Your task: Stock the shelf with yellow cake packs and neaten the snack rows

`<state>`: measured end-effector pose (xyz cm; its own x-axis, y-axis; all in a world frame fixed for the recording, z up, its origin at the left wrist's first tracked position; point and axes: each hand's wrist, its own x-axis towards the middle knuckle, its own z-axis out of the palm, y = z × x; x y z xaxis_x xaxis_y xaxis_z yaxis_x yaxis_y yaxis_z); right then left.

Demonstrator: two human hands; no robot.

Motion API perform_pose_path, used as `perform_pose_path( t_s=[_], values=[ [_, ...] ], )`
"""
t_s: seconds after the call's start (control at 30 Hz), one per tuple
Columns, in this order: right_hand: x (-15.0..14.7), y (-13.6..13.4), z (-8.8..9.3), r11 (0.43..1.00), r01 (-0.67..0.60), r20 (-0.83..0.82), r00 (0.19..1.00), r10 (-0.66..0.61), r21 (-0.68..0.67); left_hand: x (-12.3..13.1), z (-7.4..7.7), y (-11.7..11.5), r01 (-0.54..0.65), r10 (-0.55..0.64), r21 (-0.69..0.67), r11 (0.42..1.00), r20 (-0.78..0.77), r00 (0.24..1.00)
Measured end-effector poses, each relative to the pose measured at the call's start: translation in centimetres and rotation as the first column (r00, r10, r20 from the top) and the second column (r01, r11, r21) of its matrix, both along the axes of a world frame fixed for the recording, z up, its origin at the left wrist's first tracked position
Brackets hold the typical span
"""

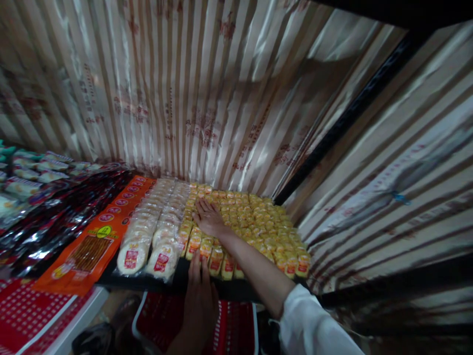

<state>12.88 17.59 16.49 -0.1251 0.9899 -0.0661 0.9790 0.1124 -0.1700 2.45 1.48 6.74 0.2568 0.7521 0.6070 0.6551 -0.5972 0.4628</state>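
Note:
Rows of small yellow wrapped snack packs point(254, 222) cover the right part of a dark shelf. My right hand point(209, 217) lies flat on top of them near their left side, fingers stretched out toward the back. Lower down, my left hand point(201, 291) rests at the shelf's front edge, its fingertips against the front of the yellow packs. Those fingers are straight, and nothing shows in either hand. Just left of the yellow packs stand two rows of round white crackers point(162, 256) in clear wrappers with red labels.
An orange snack bag point(88, 246) lies left of the crackers, beside dark shiny packets point(70, 222) and white-green packets point(37, 167). Below the shelf are a red basket point(240, 325) and a red-white crate point(40, 310). A black post point(347, 118) slants at right before striped sheeting point(207, 88).

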Motion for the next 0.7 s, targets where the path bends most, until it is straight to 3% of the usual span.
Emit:
perform_pose_path(
  t_s=[0.13,0.3,0.43,0.57,0.7],
  values=[
    [-0.1,-0.2,1.0,0.999,-0.002,0.000,1.000,0.002,-0.039,0.2,0.5,-0.1,-0.022,0.022,0.026,0.999,0.007,1.000],
    [-1.7,-3.6,2.4,0.981,-0.133,-0.003,0.991,0.135,0.139,0.3,0.9,-0.4,-0.041,0.036,0.071,0.997,0.071,0.997],
    [-3.1,-6.7,1.6,0.945,-0.285,0.039,0.959,0.282,0.163,0.3,-0.1,-0.8,-0.067,0.061,0.120,0.991,0.049,0.997],
    [-3.4,-7.3,0.3,0.947,-0.277,0.060,0.961,0.271,0.162,-0.1,-0.8,-1.0,-0.039,0.038,0.065,0.997,0.018,0.999],
    [-3.1,-7.6,0.6,0.937,-0.295,0.050,0.955,0.291,0.188,-0.6,-0.1,-0.8,0.031,-0.032,-0.041,0.999,-0.033,0.999]
  ],
)
